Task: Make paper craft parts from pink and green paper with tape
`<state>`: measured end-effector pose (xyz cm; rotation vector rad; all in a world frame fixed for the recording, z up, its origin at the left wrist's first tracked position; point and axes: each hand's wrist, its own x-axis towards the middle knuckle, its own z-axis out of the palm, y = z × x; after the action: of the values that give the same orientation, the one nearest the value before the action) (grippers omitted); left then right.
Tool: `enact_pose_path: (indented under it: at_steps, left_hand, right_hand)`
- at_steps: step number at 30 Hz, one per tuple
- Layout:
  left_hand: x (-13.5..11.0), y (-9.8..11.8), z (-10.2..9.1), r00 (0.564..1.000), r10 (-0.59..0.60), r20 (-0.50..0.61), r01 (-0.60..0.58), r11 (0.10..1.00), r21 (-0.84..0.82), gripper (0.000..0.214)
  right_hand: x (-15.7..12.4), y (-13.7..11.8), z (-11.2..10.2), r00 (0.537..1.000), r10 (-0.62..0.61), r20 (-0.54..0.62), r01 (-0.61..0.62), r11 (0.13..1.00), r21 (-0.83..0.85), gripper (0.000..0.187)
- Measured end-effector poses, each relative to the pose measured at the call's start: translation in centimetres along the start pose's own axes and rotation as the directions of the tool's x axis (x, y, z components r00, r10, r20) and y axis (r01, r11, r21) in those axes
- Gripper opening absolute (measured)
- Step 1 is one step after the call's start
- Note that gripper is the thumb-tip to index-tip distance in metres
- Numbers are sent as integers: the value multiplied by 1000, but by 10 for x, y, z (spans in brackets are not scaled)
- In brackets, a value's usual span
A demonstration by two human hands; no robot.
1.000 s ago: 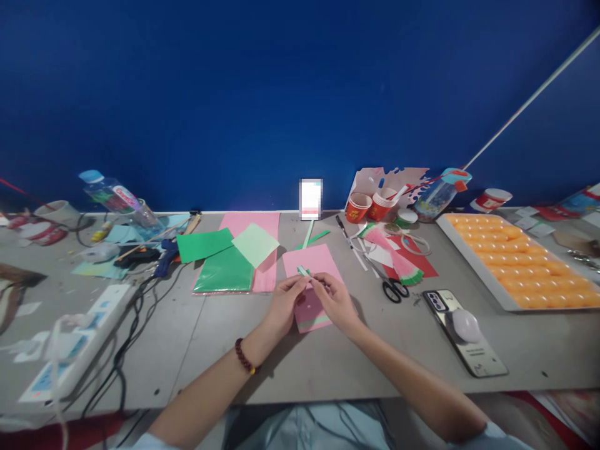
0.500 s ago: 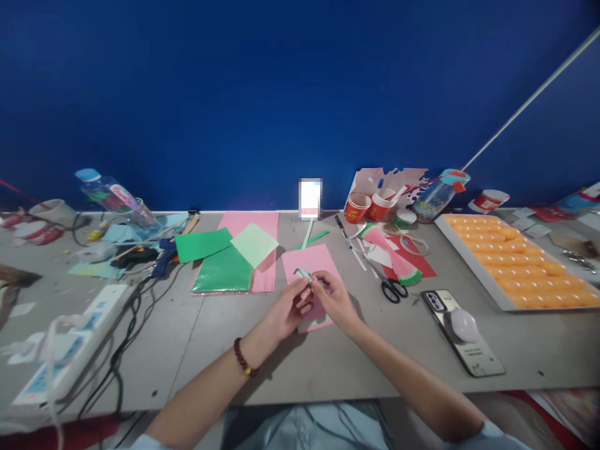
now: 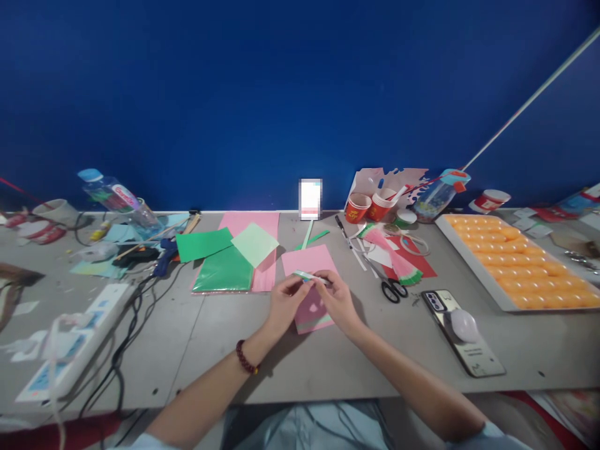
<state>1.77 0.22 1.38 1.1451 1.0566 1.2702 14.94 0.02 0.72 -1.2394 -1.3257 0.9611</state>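
Note:
Between my two hands is a narrow strip of pale green and white paper (image 3: 305, 275), raised above a pink sheet (image 3: 307, 256) on the table. My left hand (image 3: 287, 305) pinches the strip's left part between thumb and fingers. Closed on its right part is my right hand (image 3: 338, 301), the thumbs nearly meeting. The curled fingers partly hide the strip. Along the pink sheet's near edge runs a pale green band (image 3: 316, 322). Beyond the sheet lie a light green strip (image 3: 307, 234) and a darker green strip (image 3: 319, 238).
Green paper packs (image 3: 224, 272) and a pale green square (image 3: 255, 245) lie to the left, near a power strip (image 3: 75, 350) with cables. On the right are black-handled scissors (image 3: 392, 290), red paper cups (image 3: 359, 209), a phone (image 3: 473, 350) and a tray of orange balls (image 3: 520, 265).
The strip, bent and mostly covered before, now lies straighter across both hands. My left hand has turned, its fingers shifting behind the strip.

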Motion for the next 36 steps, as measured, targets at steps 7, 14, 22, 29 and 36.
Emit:
enact_pose_path:
  at_steps: [7,14,22,29,36]
  left_hand:
    - [-2,-1,-2,978,198,-62,-184,967,173,7]
    - [4,-7,-3,986,165,-21,-163,985,52,11]
    - [5,-6,-3,994,95,-59,-95,995,0,16]
    - [6,-10,-4,998,27,-58,-31,997,-72,17]
    - [7,-8,-5,997,34,-74,-40,996,-81,14]
  right_hand:
    - [-5,-5,-3,987,-158,2,157,977,-142,23]
    - [-3,-1,-1,989,-148,9,148,985,-87,27]
    - [-3,-3,2,998,-27,52,29,999,-39,23]
    - [-6,-4,4,989,44,139,-51,998,45,29]
    - [-6,0,4,990,55,134,-64,996,62,27]
